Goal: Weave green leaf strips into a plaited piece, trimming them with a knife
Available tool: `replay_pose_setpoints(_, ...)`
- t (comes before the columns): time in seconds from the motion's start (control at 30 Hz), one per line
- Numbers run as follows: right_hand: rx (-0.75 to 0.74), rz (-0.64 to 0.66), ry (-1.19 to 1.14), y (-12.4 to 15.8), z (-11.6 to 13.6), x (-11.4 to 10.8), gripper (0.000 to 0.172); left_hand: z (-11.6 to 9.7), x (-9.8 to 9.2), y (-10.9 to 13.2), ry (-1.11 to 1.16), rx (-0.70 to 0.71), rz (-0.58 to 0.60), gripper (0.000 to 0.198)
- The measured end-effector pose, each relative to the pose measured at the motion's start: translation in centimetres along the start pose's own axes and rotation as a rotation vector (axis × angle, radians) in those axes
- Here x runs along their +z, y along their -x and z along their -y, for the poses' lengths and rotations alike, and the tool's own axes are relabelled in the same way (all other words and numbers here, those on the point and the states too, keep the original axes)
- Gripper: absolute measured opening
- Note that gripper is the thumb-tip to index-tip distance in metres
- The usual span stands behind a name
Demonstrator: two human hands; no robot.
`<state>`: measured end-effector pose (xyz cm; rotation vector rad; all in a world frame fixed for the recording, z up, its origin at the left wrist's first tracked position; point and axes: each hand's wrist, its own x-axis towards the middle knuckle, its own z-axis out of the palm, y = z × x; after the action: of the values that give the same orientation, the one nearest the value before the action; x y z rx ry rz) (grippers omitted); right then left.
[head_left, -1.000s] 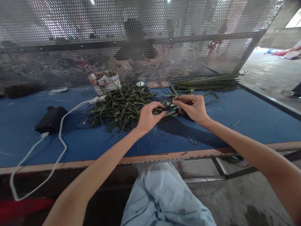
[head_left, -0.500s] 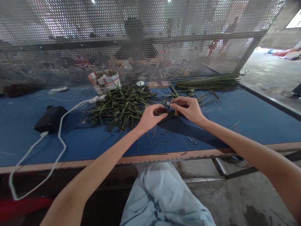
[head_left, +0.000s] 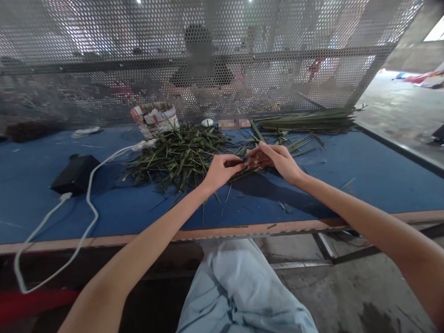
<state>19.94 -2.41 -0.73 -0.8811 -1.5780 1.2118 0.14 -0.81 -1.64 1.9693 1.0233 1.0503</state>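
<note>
Over the blue tabletop, my left hand (head_left: 222,172) is pinched at its fingertips on a green leaf strip (head_left: 248,172), which runs under both hands. Close beside it, my right hand (head_left: 277,160) has its fingers stretched toward the left fingertips and its thumb raised. The right fingers partly hide the strip, and whether they touch it is unclear. A loose heap of cut green leaf pieces (head_left: 178,156) lies just left of my hands. Behind the right hand are more leaf bits, and a bundle of long leaf strips (head_left: 308,122) lies along the back.
A paper-wrapped container (head_left: 156,121) stands behind the heap. To the left sits a black box (head_left: 74,175) with a white cable (head_left: 93,205) hanging over the table's front edge. A perforated metal screen (head_left: 132,87) rises at the back, with a person (head_left: 199,55) visible beyond it.
My right hand has gone from a pinch at the strip to stretched fingers, and its thumb has lifted. The left hand stays pinched in nearly the same place.
</note>
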Motion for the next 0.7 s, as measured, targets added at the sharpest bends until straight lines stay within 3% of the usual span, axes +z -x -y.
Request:
replay_pose_setpoints(0.17,0.002,0.002,0.005,-0.33,-0.4,-0.58,0.038,-0.06,-0.16,-0.02,0.062,-0.028,-0.026,0.022)
replay_pose_setpoints(0.3,0.042,0.092,0.03,-0.4,-0.51,-0.73,0.042,0.1,-0.23,-0.14,0.077,-0.032,-0.102,0.017)
replay_pose_setpoints(0.43,0.023,0.077,0.102,-0.42,-0.78,-0.63,0.032,0.15,-0.17,-0.2,0.064,-0.002,-0.113,0.014)
replay_pose_setpoints(0.63,0.024,0.016,0.137,-0.36,-1.01,-0.51,0.038,0.19,-0.09,-0.2,0.015,0.047,-0.141,0.013)
replay_pose_setpoints(0.7,0.024,0.027,0.151,-0.29,-0.84,-0.35,0.046,0.42,-0.04,-0.27,0.042,0.054,-0.168,0.013)
